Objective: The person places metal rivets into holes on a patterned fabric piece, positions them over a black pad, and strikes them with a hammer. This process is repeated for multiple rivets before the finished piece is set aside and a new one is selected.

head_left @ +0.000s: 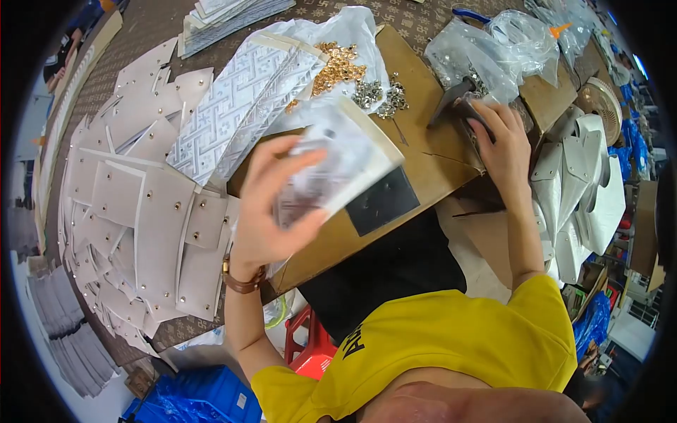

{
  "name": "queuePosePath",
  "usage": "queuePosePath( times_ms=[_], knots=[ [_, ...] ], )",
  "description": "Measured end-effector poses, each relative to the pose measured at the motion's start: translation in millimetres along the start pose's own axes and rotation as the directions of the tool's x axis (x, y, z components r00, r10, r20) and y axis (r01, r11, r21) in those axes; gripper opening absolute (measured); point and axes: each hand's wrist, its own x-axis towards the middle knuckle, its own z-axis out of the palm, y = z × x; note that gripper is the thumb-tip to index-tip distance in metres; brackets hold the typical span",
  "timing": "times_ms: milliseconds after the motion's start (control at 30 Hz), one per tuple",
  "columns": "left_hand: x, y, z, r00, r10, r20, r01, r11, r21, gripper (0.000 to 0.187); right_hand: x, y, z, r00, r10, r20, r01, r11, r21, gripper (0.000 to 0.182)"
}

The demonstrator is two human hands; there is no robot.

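My left hand [264, 204], smeared by motion, grips a pale patterned panel [363, 151] between thumb and fingers. The panel is tilted above the brown cardboard [437, 151]. My right hand [504, 137] is closed around a dark hammer-like tool [449, 102] at the cardboard's right side; its exact kind is partly hidden by the fingers. Small gold metal fittings [338, 67] lie in a heap on white plastic sheeting [360, 25] beyond the left hand. Beside them are silver fittings [391, 99]. A black square pad [383, 201] lies on the cardboard's near edge.
Off-white panels with metal studs [155, 211] are piled at left, beside a patterned sheet stack [243, 99]. Clear plastic bags [486, 53] lie at back right. More studded white pieces [578, 187] hang at right. A red stool [310, 349] and blue crate [201, 398] stand below.
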Motion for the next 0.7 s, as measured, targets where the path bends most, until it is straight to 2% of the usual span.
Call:
queuePosePath(
  times_ms=[33, 67, 100, 133, 233, 267, 333, 433, 533, 633, 700],
  knots=[
    [-4.8, -4.4, -4.9, 1.000, 0.007, 0.011, -0.007, 1.000, 0.002, 0.068, 7.7, -9.7, 3.2, 0.991, -0.102, -0.085, 0.104, 0.994, 0.016, 0.028],
    [-13.0, -10.6, -7.4, 0.984, -0.160, -0.084, 0.109, 0.895, -0.432, 0.073, 14.9, -19.3, 8.0, 0.965, -0.199, -0.172, 0.206, 0.978, 0.021, 0.025],
    [-15.4, -13.8, -8.2, 0.933, -0.348, -0.090, 0.149, 0.602, -0.784, 0.079, 20.9, -30.2, 15.8, 0.963, -0.227, -0.145, 0.244, 0.963, 0.111, 0.020],
    [-13.6, -16.1, -8.1, 0.938, -0.338, -0.080, 0.153, 0.608, -0.779, 0.079, 28.6, -42.3, 25.6, 0.958, -0.259, -0.122, 0.280, 0.939, 0.202, 0.015],
    [-5.5, -17.5, -7.1, 0.951, -0.282, -0.127, -0.035, 0.309, -0.950, 0.085, 64.5, -66.6, 62.7, 0.933, -0.337, -0.127, 0.358, 0.908, 0.218, 0.009],
    [-5.4, -19.1, -6.2, 0.953, -0.275, -0.128, -0.036, 0.316, -0.948, 0.085, 77.9, -68.1, 80.0, 0.930, -0.353, -0.107, 0.367, 0.911, 0.187, 0.010],
    [-7.3, -24.4, -3.6, 0.938, -0.300, -0.174, -0.024, 0.444, -0.895, 0.086, 91.7, -70.2, 102.5, 0.922, -0.375, -0.094, 0.385, 0.909, 0.157, 0.011],
    [-9.2, -24.0, -8.2, 0.928, -0.300, -0.220, -0.023, 0.543, -0.839, 0.085, 101.4, -76.0, 116.7, 0.941, -0.324, 0.094, 0.321, 0.946, 0.041, 0.012],
    [-12.7, -21.8, -10.1, 0.928, -0.289, -0.236, -0.014, 0.605, -0.796, 0.083, 103.1, -72.0, 122.7, 0.943, -0.320, 0.091, 0.315, 0.947, 0.065, 0.010],
    [-16.9, -21.0, -11.4, 0.914, -0.231, -0.334, 0.059, 0.889, -0.454, 0.078, 102.8, -67.1, 125.7, 0.947, -0.306, 0.099, 0.294, 0.949, 0.115, 0.009],
    [-14.4, -14.7, -8.1, 0.913, -0.246, -0.325, 0.074, 0.884, -0.461, 0.075, 103.6, -65.4, 126.8, 0.952, -0.291, 0.099, 0.269, 0.944, 0.189, 0.008]
  ],
)
